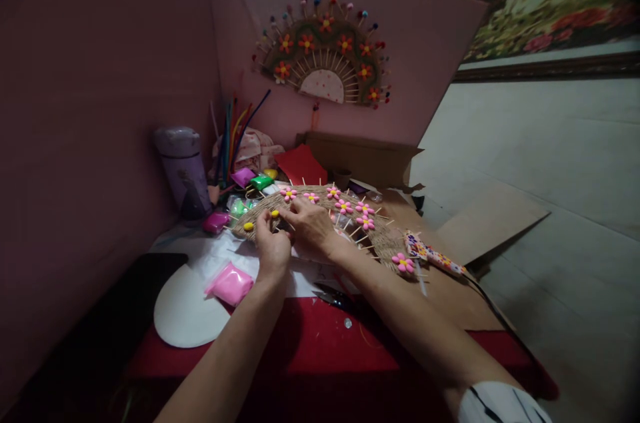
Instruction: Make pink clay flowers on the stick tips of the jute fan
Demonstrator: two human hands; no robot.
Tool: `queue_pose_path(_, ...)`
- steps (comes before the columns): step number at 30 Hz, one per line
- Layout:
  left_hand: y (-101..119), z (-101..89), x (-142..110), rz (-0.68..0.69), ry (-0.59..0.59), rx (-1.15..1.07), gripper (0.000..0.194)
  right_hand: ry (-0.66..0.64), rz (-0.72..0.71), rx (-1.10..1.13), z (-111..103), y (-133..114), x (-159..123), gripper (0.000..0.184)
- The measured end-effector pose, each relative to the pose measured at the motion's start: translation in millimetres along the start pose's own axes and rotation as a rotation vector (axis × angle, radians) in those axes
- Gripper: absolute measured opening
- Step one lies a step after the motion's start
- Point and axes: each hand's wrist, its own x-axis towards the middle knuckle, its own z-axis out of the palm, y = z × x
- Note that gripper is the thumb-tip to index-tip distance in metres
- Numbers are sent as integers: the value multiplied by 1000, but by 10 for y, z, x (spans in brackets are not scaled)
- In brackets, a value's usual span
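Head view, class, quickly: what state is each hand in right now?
Left hand: fingers curled at the twine-covered arch; whether it grips cannot be told.
Right hand: fingertip beside a yellow piece; open or closed cannot be told.

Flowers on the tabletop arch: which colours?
Pink flowers with yellow centres, best seen in the head view.

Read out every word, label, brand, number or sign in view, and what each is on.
No text can be read.
Framed picture: small dark marks near its upper left corner, too small to tell if they are writing.
Purple bottle: a dim printed design, no legible words.
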Motion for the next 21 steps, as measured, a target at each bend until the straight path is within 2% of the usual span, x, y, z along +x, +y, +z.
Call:
queue_pose_path(3,67,17,-21,-69,4,13,56,10,8,-2,2,-4,19,34)
queue_pose_path(9,181,44,-53,-97,70,-20,52,-2,-38,-53,-1,-36,45,26)
queue_pose_path(15,194,41,-56,-124,57,-38,50,-25,-117,-137,-22,-61,77,21)
queue_pose_path(18,206,36,-58,-102,87,20,49,-24,-111,-132,-23,-35,76,21)
queue_pose_path(21,244,34,-74,-89,152,69,42,13,-43,-44,-37,-1,25,25)
